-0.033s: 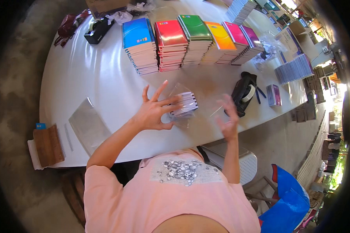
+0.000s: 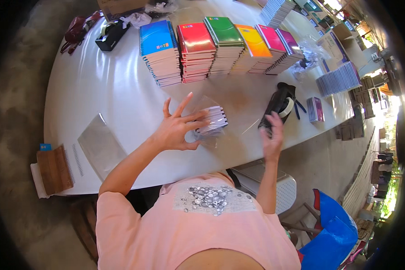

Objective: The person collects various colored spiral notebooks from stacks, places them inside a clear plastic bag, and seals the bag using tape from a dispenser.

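A small stack of notebooks in clear plastic wrap point(image 2: 217, 120) lies on the white table in front of me. My left hand point(image 2: 177, 128) rests at its left side, two fingers reaching over the wrap, the other fingers spread in the air and the thumb low by the plastic's edge. To the right, my right hand point(image 2: 273, 137) is at the near end of a black tape dispenser point(image 2: 274, 105) with its fingers apart. Whether it touches the dispenser I cannot tell. A pair of dark-handled pliers point(image 2: 300, 109) lies beside the dispenser.
Tall stacks of spiral notebooks point(image 2: 195, 40) in several colours stand across the table. A clear plastic sheet point(image 2: 101, 146) and a brown notebook point(image 2: 55, 168) lie at left. Another tape dispenser point(image 2: 112, 36) is far left; a small purple notebook pack point(image 2: 316, 110) is at right.
My right hand has moved right, from the space beside the wrapped stack to the near end of the tape dispenser. The left hand keeps its place on the stack.
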{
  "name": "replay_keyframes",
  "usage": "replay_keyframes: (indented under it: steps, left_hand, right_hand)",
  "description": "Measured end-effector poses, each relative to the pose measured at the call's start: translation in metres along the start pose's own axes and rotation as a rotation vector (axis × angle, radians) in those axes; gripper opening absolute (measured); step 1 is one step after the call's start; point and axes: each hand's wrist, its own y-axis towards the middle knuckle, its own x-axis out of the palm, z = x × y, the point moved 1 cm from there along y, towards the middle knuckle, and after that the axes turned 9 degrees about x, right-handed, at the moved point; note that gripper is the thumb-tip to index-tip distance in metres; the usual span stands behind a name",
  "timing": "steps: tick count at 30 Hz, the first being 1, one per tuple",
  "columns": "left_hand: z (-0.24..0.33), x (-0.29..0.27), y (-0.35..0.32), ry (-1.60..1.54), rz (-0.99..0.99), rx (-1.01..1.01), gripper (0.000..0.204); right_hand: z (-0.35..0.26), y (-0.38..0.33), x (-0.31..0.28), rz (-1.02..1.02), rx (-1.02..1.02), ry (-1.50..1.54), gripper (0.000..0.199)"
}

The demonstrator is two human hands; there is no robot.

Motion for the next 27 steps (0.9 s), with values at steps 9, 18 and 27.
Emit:
replay_keyframes:
  steps: [9,18,27]
  left_hand:
    - [0.004,-0.020,0.004,0.099,-0.234,0.070,0.086]
    - [0.005,-0.025,0.005,0.100,-0.215,0.076,0.082]
    - [0.005,-0.021,0.000,0.088,-0.231,0.026,0.084]
  right_hand:
    - [0.102,0.026,-0.039,0.306,0.703,0.110,0.046]
    - [0.116,0.025,-0.022,0.168,0.690,0.653,0.030]
    - [0.006,-0.016,-0.002,0.509,0.905,-0.091,0.026]
